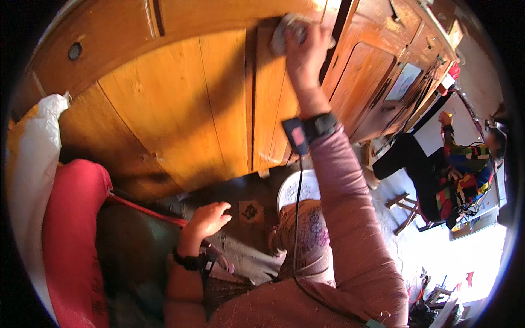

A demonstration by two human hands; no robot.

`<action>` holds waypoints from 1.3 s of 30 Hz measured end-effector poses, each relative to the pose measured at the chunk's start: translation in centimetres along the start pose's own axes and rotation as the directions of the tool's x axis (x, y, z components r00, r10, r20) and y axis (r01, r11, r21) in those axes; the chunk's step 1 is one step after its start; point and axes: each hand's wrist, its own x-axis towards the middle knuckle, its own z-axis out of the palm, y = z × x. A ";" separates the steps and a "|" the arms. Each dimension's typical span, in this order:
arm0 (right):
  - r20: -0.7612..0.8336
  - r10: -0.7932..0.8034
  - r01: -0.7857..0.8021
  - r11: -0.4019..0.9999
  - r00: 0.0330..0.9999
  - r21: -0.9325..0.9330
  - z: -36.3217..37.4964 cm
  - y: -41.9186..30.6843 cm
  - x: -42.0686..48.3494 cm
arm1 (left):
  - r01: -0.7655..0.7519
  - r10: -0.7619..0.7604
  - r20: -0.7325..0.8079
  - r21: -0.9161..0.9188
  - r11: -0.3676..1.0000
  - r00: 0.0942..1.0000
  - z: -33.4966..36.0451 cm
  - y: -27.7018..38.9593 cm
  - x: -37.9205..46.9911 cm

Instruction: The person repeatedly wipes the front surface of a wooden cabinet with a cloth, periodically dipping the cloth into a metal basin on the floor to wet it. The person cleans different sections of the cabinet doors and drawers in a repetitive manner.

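My right hand point(307, 51), at the top of the head view, presses a crumpled pale cloth point(282, 36) against the wooden cabinet point(172, 94). The cloth lies on the frame near the cabinet's upper edge, beside a dark vertical gap. My left hand point(211, 219) is low in front of my body, away from the cabinet, with its fingers apart and nothing seen in them. Both wrists wear dark straps with small devices, and a black cable runs from the right one. Below the cabinet, partly behind my right arm, is a white basin point(289, 186) with a speckled inside.
At the left stand a red sack point(74, 229) with a red strap and a white plastic sack point(35, 151). Another person point(463, 172) in a multicoloured top sits at the right, near a small wooden stool point(404, 209). A second wooden cabinet door point(363, 78) adjoins mine.
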 end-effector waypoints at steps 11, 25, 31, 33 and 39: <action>0.120 0.531 -0.497 0.837 0.839 -0.229 -3.3 2.1 -26.5 | 0.056 -0.056 -0.016 0.039 0.998 0.998 -0.4 1.3 -0.2; -0.130 -0.143 0.117 0.976 0.981 -0.184 0.2 5.5 -5.4 | -0.160 0.167 -0.229 0.051 0.986 0.959 -1.1 1.2 -2.1; -0.115 0.581 -0.577 0.814 0.806 0.064 -1.5 5.6 -27.2 | -0.014 0.014 -0.045 -0.004 1.000 0.999 -1.7 2.8 -1.9; -0.305 0.685 -0.700 0.710 0.661 0.077 -0.9 5.8 -33.3 | 0.042 -0.042 0.059 0.005 0.999 0.997 -1.7 3.1 -1.4; -0.372 0.928 -1.000 0.020 0.016 0.008 -1.9 7.0 -44.6 | 0.028 -0.028 0.014 0.000 1.000 1.000 -1.0 3.0 -0.7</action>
